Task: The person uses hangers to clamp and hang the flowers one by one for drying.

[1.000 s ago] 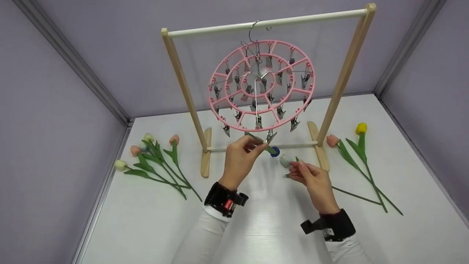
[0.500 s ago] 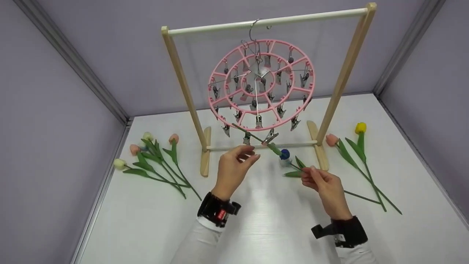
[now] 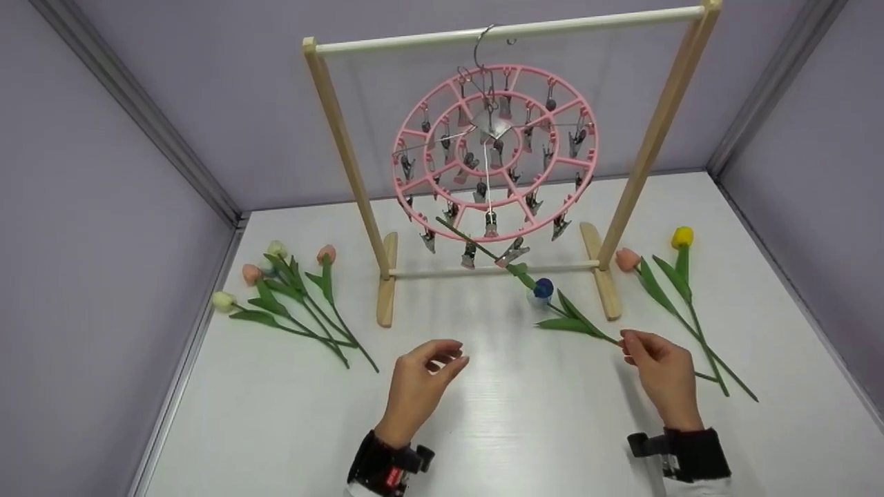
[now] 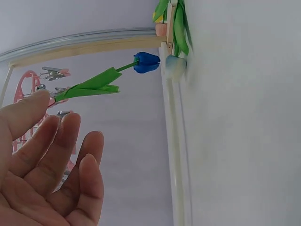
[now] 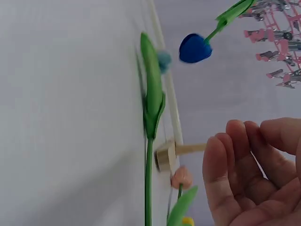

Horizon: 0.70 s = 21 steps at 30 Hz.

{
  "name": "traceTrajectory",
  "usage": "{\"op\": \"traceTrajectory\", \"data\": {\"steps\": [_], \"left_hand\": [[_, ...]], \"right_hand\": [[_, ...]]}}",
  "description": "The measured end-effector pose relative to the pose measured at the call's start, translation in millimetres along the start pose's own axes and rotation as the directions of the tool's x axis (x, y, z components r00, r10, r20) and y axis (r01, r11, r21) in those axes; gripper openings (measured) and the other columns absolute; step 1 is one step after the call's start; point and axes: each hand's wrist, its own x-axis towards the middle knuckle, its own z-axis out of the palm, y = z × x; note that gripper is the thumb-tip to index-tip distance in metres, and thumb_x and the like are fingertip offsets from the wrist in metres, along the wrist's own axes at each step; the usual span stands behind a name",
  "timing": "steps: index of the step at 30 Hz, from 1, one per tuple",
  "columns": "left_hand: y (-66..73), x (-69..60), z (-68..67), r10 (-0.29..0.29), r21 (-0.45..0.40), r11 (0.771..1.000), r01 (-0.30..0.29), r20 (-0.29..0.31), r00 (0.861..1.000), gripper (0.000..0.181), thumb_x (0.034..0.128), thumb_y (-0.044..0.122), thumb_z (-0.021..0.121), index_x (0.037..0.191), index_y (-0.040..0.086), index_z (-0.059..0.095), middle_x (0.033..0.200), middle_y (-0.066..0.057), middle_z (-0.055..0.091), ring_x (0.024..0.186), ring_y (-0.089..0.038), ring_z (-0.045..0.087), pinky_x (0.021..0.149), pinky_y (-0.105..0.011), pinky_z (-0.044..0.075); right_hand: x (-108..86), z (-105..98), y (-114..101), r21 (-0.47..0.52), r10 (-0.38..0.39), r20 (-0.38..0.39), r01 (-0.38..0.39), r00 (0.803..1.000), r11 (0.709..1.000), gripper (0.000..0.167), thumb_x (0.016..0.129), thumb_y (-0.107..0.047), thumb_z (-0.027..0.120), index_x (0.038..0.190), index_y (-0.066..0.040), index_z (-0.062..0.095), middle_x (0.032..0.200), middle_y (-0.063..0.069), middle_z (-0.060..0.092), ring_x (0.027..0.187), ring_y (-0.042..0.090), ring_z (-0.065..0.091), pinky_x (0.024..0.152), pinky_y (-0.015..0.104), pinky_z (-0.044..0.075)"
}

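Note:
A blue tulip (image 3: 543,288) hangs slanting from a metal clip (image 3: 513,252) at the front of the pink round clip hanger (image 3: 492,238), its stem tip pointing up and left. My left hand (image 3: 421,386) is in the air in front of the hanger, fingers loosely curled, holding nothing. A pale blue tulip (image 4: 176,67) lies on the table behind the hanging flower. My right hand (image 3: 663,373) seems to meet its stem in the head view, but in the right wrist view the loosely bent fingers (image 5: 216,157) are apart from the stem (image 5: 148,183).
The hanger hooks onto a wooden stand (image 3: 649,138) with a white top bar (image 3: 587,25). Several tulips (image 3: 304,297) lie at the left. A yellow tulip (image 3: 682,237) and a pink tulip (image 3: 628,259) lie crossed at the right.
My left hand has let go of the blue tulip, which now hangs in the clip, and has drawn back toward me. My right hand has moved right and nearer to me.

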Motion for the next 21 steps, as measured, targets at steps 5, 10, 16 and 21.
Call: {"op": "traceTrajectory", "data": {"steps": [5, 10, 16, 21], "left_hand": [[0.0, -18.1, 1.7, -0.046, 0.014, 0.999, 0.045, 0.020, 0.999, 0.021, 0.0902, 0.032, 0.074, 0.105, 0.017, 0.074, 0.096, 0.009, 0.072, 0.085, -0.006, 0.066, 0.072, -0.030, 0.054], [2.4, -29.0, 8.6, -0.052, 0.010, 0.999, 0.051, 0.065, 0.997, 0.018, 0.0903, 0.030, 0.075, 0.103, 0.017, 0.074, 0.096, 0.010, 0.071, 0.085, -0.005, 0.065, 0.072, -0.032, 0.055], [4.5, -38.7, 17.3, -0.039, 0.003, 0.999, 0.039, 0.121, 0.992, 0.015, 0.0909, 0.029, 0.074, 0.101, 0.018, 0.074, 0.097, 0.011, 0.071, 0.086, -0.005, 0.064, 0.072, -0.032, 0.055], [5.4, -43.5, 21.9, -0.015, 0.003, 1.000, 0.014, 0.144, 0.989, 0.013, 0.0906, 0.026, 0.075, 0.100, 0.017, 0.075, 0.096, 0.011, 0.071, 0.085, -0.004, 0.064, 0.072, -0.033, 0.056]], "right_hand": [[8.2, -14.9, 13.2, -0.388, -0.313, -0.028, 0.278, 0.950, 0.879, 0.011, 0.088, -0.004, 0.074, 0.098, 0.001, 0.076, 0.088, 0.013, 0.073, 0.074, 0.015, 0.067, 0.063, 0.014, 0.048], [18.3, -23.5, 20.0, -0.530, -0.384, 0.134, 0.394, 0.913, 0.751, 0.012, 0.083, 0.001, 0.077, 0.093, 0.006, 0.074, 0.085, 0.018, 0.070, 0.080, 0.038, 0.065, 0.068, 0.046, 0.051], [25.9, -23.9, 23.3, -0.584, -0.285, 0.307, 0.417, 0.908, 0.697, 0.015, 0.082, -0.005, 0.079, 0.092, 0.005, 0.074, 0.085, 0.017, 0.068, 0.081, 0.039, 0.061, 0.068, 0.051, 0.050], [28.1, -22.7, 22.5, -0.626, -0.223, 0.332, 0.390, 0.917, 0.675, 0.010, 0.081, -0.004, 0.080, 0.085, 0.002, 0.074, 0.080, 0.014, 0.065, 0.079, 0.040, 0.059, 0.065, 0.051, 0.050]]}}
